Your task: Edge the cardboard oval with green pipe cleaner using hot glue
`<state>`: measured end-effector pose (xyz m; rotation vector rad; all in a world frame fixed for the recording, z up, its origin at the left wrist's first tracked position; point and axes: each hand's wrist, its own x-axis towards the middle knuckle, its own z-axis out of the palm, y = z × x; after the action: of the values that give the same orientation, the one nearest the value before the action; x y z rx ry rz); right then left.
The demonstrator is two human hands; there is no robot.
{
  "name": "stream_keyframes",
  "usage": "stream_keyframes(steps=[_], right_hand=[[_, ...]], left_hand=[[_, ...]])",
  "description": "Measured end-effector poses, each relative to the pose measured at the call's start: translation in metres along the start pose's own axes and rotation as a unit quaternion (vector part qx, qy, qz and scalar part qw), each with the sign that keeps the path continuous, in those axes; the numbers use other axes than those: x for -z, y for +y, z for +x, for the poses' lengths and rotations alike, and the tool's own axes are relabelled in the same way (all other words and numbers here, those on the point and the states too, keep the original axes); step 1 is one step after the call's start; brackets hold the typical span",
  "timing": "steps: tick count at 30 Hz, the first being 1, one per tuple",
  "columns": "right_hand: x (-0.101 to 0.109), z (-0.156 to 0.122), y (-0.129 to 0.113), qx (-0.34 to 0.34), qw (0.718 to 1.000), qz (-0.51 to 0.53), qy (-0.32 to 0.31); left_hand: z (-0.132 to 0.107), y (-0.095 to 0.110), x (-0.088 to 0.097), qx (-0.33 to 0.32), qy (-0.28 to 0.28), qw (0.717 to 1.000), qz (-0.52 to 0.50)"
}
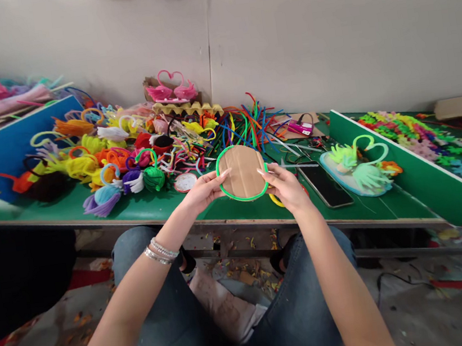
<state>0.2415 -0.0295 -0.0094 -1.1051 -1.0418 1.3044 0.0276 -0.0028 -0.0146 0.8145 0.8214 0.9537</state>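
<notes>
A rounded cardboard piece (242, 172) with a bright green pipe cleaner around its edge is held up over the table's front edge. My left hand (207, 192) grips its left side, thumb on the face and fingers behind. On the other side my right hand (286, 185) pinches the rim in the same way. Partly hidden behind my right hand are scissors with a yellow handle (276, 200). A black phone (325, 184) lies to the right of that hand. Left of the cardboard sits a small round white-and-red item (185, 182).
Colourful pipe-cleaner swans (106, 192) crowd the left, with loose pipe cleaners (250, 122) behind the cardboard. A pink swan pair (172, 90) stands at the back. Green swans (366, 163) rest on a base near the green divider (418, 171). A blue board (19, 147) stands at left.
</notes>
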Motion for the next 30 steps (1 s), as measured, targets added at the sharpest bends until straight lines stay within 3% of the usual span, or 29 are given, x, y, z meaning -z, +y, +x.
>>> stream_keyframes(steps=[14,21,23,26,28,30], right_hand=[[0.001,0.0,0.001,0.013,1.0,-0.016,-0.008],[-0.005,0.003,0.008,0.019,0.997,-0.072,-0.009],[-0.003,0.005,0.009,0.029,0.996,-0.083,-0.006],[-0.001,0.007,0.009,0.084,0.993,-0.084,0.022],[0.002,0.009,0.007,0.126,0.988,-0.065,0.063],[0.004,0.01,0.005,0.134,0.985,-0.04,0.105]], left_hand=[[0.002,-0.002,0.0,-0.012,-0.01,1.0,-0.006],[0.011,-0.005,0.007,-0.043,0.063,0.988,0.132],[0.012,-0.004,0.007,-0.083,0.078,0.98,0.161],[0.007,0.001,0.007,-0.232,0.098,0.939,0.233],[0.0,0.004,0.008,-0.334,0.1,0.885,0.309],[-0.006,0.005,0.013,-0.391,0.075,0.831,0.388]])
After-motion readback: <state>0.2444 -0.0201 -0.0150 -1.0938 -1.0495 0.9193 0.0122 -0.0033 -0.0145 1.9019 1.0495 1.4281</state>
